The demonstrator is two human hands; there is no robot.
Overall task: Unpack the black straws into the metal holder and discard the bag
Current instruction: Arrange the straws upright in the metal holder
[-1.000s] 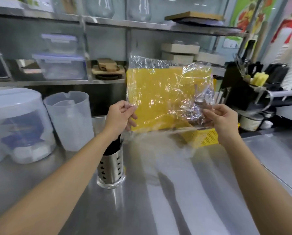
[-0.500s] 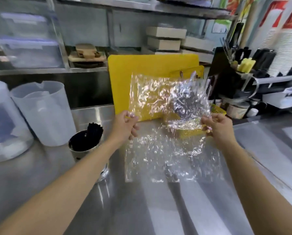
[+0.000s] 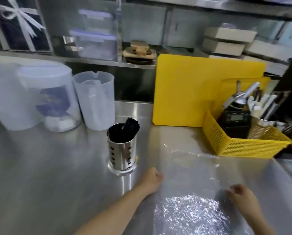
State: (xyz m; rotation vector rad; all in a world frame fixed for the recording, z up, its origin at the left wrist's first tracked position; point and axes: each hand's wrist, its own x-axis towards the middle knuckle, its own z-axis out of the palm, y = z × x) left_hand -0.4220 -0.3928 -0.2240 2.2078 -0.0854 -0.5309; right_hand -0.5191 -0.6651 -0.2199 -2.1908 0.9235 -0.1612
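Observation:
The perforated metal holder (image 3: 122,156) stands upright on the steel counter (image 3: 48,167), with the black straws (image 3: 125,131) inside it and their tips above the rim. The empty clear plastic bag (image 3: 189,206) is stretched low over the counter to the right of the holder. It is crinkled and glints near the bottom of the view. My left hand (image 3: 151,180) is closed on the bag's left edge, just right of the holder's base. My right hand (image 3: 241,195) pinches the bag's right edge.
A yellow cutting board (image 3: 189,92) leans at the back. A yellow mesh basket (image 3: 243,145) of tools sits to its right. At the back left stand a translucent jug (image 3: 95,100) and a large lidded plastic tub (image 3: 28,95). Shelves with boxes run behind.
Both hands have brought the bag down from chest height in front of the cutting board to just above the counter, spread between them. The view has tilted down and left.

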